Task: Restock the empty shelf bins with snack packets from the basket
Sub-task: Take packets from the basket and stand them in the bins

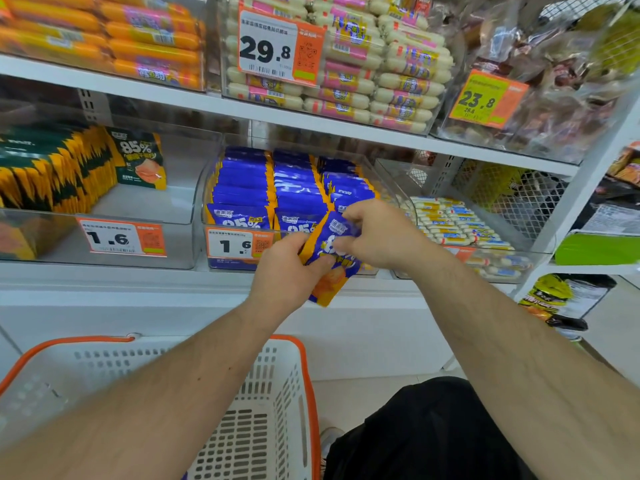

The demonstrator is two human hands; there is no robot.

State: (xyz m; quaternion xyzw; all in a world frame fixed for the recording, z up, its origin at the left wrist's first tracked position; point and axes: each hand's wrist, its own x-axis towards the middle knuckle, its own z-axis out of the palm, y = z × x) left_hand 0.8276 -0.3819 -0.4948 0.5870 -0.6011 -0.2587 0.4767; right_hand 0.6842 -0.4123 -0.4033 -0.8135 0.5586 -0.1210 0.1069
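Both hands grip one blue snack packet (332, 258) at the centre of the view. The left hand (287, 271) closes on its lower left edge, thumb pressed across the front face; the right hand (377, 233) pinches its upper right part, fingers (346, 242) curled over the top. The packet is tilted, its top leaning toward the shelf and its bottom corner hanging below the hands. It is blue with orange-yellow side borders, large white numerals partly hidden by the fingers, and an orange food picture near its lower end.

Directly behind the grip stands a clear bin (211, 188) packed with upright rows of matching blue packets (242, 188), filling three columns. A price tag reading 1.6 (235, 244) is fixed on its front wall, just left of the left hand. Left of that, a second clear bin (187, 244) holds green-and-yellow packets (59, 168) on its left side only, with its right part bare. To the right of the grip, another bin (540, 251) contains small white sausage sticks (450, 223).

Above the grip, the upper shelf carries orange sausages (138, 39), white-and-pink sausages (381, 71) and a 29.8 tag (266, 50).

Below the grip, beneath the left forearm, sits a white basket (277, 393) with an orange rim; its contents are mostly hidden by the arm.
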